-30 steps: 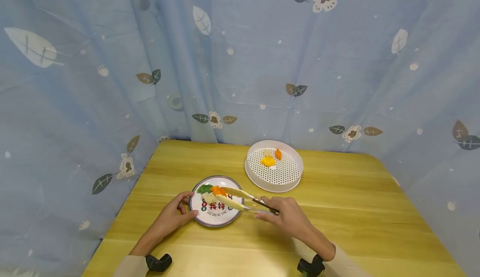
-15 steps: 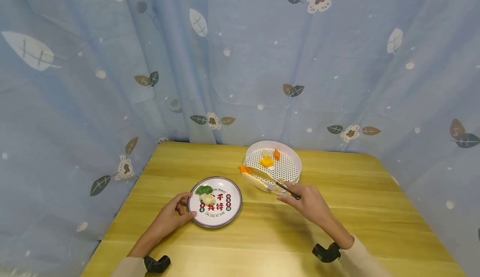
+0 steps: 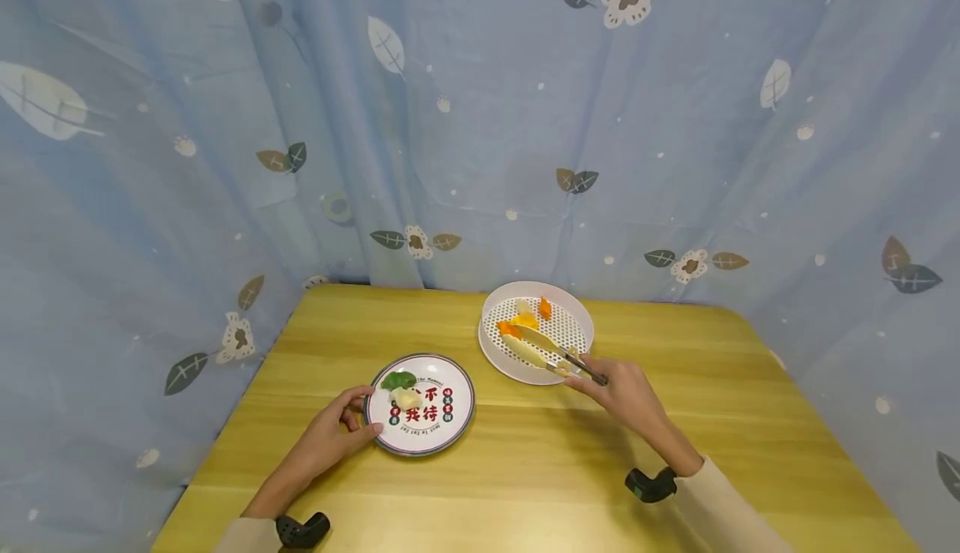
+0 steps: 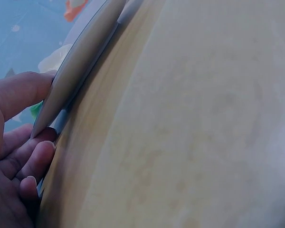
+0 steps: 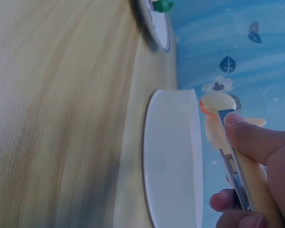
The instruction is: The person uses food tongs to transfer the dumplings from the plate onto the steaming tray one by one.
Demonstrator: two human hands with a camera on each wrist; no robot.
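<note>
My left hand holds the left rim of a round white plate printed with red characters; in the left wrist view, the thumb is on its rim and fingers reach under it. On the plate lie a green food piece and a pale one. Tongs with cream tips are gripped in my right hand. At their tips is an orange piece, over the left part of a white round basket with a perforated bottom. Whether it touches the bottom I cannot tell.
Inside the basket lie a yellow piece, another orange piece and a pale piece. Plate and basket stand apart on a wooden table. A blue patterned curtain hangs behind the table and along its sides.
My right hand has lifted the orange piece off the plate with the tongs and carried it right and away from me, over the basket. My left hand stays on the plate.
</note>
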